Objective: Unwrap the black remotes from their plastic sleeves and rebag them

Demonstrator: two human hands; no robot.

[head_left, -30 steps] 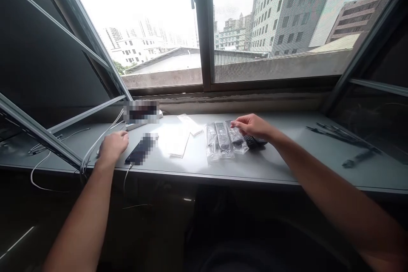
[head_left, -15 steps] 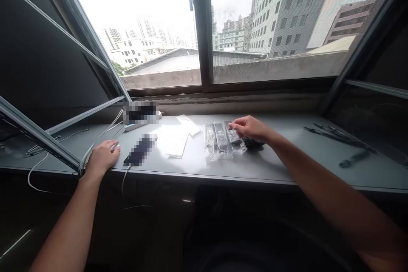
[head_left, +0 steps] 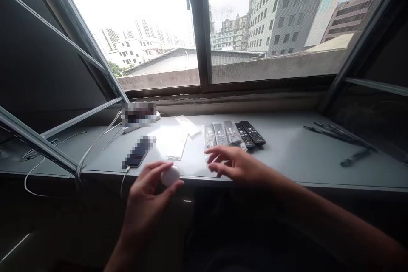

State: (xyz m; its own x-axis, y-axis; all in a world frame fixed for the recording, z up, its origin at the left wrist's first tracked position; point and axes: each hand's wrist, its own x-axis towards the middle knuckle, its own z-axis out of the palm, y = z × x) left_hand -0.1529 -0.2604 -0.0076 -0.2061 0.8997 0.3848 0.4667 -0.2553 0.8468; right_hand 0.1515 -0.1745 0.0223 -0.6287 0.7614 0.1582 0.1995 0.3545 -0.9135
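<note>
My left hand [head_left: 152, 197] is closed on a small white rounded object [head_left: 171, 176], pinched between thumb and fingers just in front of the table's front edge. I cannot make out what kind of thing it is. To the right, my right hand [head_left: 228, 162] is open, fingers apart and slightly curled, with nothing in it. It hovers near the front edge, in front of a row of remote controls. Several of these are grey remotes in clear plastic bags [head_left: 219, 134]. At the row's right end lie two bare black remotes [head_left: 251, 132], side by side.
Left of centre, a phone [head_left: 140, 153] lies plugged into a white cable. White paper or packets [head_left: 177, 144] lie mid-table. A power strip [head_left: 137, 126] sits at the back left by a metal frame [head_left: 60, 148]. Dark cables or rods [head_left: 338, 135] lie at the right.
My left hand has left the tabletop at the left and come toward the middle, holding the white object. My right hand has drawn back from the remotes toward me, uncovering the black ones.
</note>
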